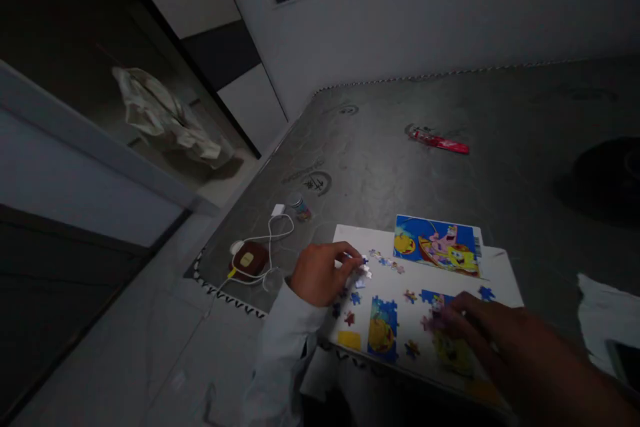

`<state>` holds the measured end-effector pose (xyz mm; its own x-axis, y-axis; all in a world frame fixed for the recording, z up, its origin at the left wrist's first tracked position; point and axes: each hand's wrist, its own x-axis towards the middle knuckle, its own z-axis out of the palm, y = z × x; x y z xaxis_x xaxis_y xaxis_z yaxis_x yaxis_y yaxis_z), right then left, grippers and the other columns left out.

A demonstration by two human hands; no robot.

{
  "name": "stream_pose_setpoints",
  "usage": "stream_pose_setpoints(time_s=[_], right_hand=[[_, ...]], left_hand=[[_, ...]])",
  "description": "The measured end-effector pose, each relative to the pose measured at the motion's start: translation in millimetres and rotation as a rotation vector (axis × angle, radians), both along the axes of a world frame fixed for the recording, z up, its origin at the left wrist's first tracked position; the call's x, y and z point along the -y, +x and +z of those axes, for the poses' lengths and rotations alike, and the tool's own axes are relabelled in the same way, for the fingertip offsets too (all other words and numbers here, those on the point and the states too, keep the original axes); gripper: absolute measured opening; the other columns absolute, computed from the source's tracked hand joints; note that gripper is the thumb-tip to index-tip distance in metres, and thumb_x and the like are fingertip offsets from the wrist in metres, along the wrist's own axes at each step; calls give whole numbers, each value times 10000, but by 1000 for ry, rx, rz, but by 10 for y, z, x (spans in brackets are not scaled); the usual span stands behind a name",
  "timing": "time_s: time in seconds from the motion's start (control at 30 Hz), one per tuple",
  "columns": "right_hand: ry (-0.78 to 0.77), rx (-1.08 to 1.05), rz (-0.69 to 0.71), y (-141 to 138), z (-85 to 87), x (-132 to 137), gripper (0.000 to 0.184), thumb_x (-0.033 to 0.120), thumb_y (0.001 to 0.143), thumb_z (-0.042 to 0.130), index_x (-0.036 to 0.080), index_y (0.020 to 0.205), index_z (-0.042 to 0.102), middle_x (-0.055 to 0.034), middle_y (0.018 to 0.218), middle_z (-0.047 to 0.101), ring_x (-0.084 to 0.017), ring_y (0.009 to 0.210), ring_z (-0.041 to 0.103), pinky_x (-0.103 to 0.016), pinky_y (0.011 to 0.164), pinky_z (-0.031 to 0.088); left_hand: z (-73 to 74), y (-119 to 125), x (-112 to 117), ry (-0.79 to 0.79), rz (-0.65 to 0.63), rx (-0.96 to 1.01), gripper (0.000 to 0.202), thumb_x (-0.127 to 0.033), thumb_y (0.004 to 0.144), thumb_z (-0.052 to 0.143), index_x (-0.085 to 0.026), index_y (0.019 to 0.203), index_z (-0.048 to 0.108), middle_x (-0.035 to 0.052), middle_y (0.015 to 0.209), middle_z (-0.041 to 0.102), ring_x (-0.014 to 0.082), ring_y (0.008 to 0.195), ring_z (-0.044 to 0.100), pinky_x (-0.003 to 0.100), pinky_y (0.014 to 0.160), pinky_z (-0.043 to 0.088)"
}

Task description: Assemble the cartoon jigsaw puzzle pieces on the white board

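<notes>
My left hand point(320, 275) sat at the left edge of the white puzzle board point(500, 273), fingers point(350, 257) narrowed on a pale loose piece point(367, 271) picked from the scatter. My right hand point(500, 337) lay near the front edge, fingers flat on the assembled patch point(451, 355), steadying it, I judged.

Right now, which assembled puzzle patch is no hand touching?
The blue-and-yellow patch by the white board's near edge lies free; the other patch sits under the right hand.
</notes>
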<state>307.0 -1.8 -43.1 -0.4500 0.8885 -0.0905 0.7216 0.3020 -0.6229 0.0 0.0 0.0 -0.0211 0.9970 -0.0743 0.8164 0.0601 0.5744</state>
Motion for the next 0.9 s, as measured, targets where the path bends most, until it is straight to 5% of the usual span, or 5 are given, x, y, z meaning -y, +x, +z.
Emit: stream_pose_setpoints(time_s=[0.17, 0.43, 0.67, 0.9], right_hand=[[-155, 10, 7, 7, -182, 156, 418, 643, 940, 494, 356, 973, 796, -93, 872, 804, -252, 617, 741, -318, 455, 558], [-143, 35, -11, 139, -229, 162, 421, 663, 927, 501, 342, 900, 772, -92, 726, 774, -255, 529, 706, -341, 427, 551], [-103, 108, -55, -31, -286, 246, 407, 643, 940, 507, 337, 891, 770, -79, 680, 756, -224, 459, 659, -325, 398, 517], [-11, 61, -88, -341, -157, 287, 473, 691, 907, 477, 336, 710, 720, -75, 568, 697, -204, 385, 601, -312, 328, 431]], left_hand=[[16, -47, -10, -49, -25, -59, 133, -283, 933, 675, -253, 956, 802, -24, 846, 813, 161, 712, 735, 275, 768, 509], [-81, 25, -43, -61, -107, -50, 110, -270, 874, 740, -256, 936, 829, 20, 971, 810, 211, 933, 737, 310, 868, 513], [-195, 169, -57, -173, -127, -110, 59, -284, 848, 777, -294, 896, 810, -25, 889, 809, 230, 880, 738, 325, 801, 503], [-292, 241, -52, -178, -153, -91, 15, -284, 831, 790, -273, 838, 798, 6, 829, 792, 252, 838, 730, 332, 743, 494]])
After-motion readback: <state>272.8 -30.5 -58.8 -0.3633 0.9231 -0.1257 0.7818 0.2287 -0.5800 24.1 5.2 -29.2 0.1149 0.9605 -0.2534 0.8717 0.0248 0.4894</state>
